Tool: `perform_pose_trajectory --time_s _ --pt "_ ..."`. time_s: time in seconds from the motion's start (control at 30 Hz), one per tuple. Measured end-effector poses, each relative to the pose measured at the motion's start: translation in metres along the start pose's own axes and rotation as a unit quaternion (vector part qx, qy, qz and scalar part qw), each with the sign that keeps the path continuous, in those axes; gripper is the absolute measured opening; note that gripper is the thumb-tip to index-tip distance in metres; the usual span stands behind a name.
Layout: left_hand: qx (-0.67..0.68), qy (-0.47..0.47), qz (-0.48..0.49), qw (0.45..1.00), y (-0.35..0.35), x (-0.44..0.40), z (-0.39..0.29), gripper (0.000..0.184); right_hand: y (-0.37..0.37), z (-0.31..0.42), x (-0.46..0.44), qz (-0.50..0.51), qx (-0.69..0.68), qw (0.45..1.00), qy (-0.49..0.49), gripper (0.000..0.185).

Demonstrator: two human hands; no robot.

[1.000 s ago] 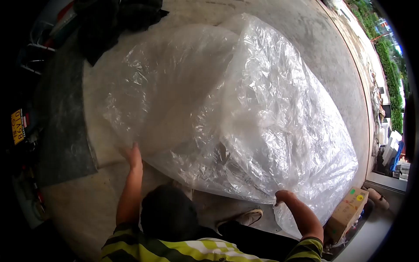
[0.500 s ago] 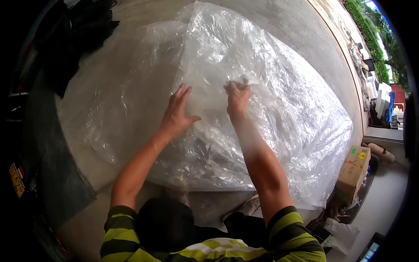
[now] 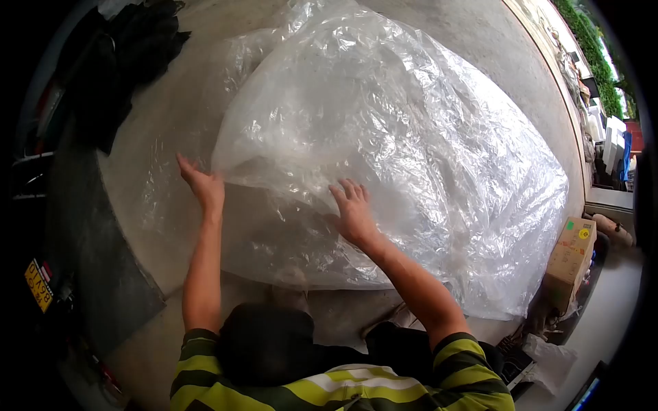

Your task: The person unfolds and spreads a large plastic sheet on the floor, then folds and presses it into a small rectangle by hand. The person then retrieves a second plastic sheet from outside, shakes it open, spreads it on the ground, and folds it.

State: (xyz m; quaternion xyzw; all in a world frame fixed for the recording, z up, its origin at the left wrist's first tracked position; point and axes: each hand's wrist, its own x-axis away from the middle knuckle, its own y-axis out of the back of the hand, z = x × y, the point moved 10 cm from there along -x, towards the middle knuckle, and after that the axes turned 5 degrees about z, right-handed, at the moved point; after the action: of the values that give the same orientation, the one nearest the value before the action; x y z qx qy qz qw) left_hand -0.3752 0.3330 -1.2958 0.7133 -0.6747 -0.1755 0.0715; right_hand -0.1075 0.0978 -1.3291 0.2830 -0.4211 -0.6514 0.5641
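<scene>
A large crinkled sheet of clear plastic film (image 3: 404,130) is spread over the concrete floor in front of me. Its folded upper layer bulges up, with an edge running between my two hands. My left hand (image 3: 204,188) is at the left end of that edge, fingers stretched out and thumb side against or very near the film; contact is not certain. Over the lower middle of the sheet, my right hand (image 3: 353,212) is open, with fingers spread and palm down. Whether it presses on the film cannot be made out.
Dark cloth or bags (image 3: 123,61) lie at the upper left, above a dark mat (image 3: 103,253). A cardboard box (image 3: 570,257) stands at the right beside a white plastic bag (image 3: 548,359). A yellow plate (image 3: 38,285) shows at the left edge. My knees and shoes are close below the sheet.
My left hand has moved left and down. My right hand has come down and left, its bent fingers now spread. The upper film layer has shifted left and puffed up.
</scene>
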Motion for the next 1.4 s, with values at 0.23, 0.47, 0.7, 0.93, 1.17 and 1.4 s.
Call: perform_pose_trajectory --time_s 0.23,0.47,0.7,0.93,1.17,1.4 --pt "-0.453 -0.518 0.205 0.696 -0.127 0.031 -0.082 0.06 -0.042 -0.076 0.052 0.029 0.136 0.986 -0.089 0.071" --pt "0.475 0.144 0.161 0.853 -0.071 -0.106 -0.084 0.03 0.088 -0.096 0.034 -0.157 -0.044 0.985 -0.048 0.017" --pt "0.48 0.217 -0.001 0.85 0.112 0.016 -0.023 0.025 0.14 0.017 0.077 0.067 -0.161 0.981 0.082 0.029" --pt "0.157 0.484 -0.155 0.847 0.188 0.136 0.276 0.021 -0.072 0.011 0.121 0.212 -0.023 0.96 0.184 0.019" --pt "0.08 0.244 -0.063 0.964 0.194 0.069 0.193 0.018 -0.054 0.023 0.122 0.202 -0.063 0.955 0.208 0.021" --pt "0.284 0.482 -0.11 0.822 0.26 0.132 0.283 0.055 -0.118 0.008 0.179 0.288 0.002 0.933 0.214 0.045"
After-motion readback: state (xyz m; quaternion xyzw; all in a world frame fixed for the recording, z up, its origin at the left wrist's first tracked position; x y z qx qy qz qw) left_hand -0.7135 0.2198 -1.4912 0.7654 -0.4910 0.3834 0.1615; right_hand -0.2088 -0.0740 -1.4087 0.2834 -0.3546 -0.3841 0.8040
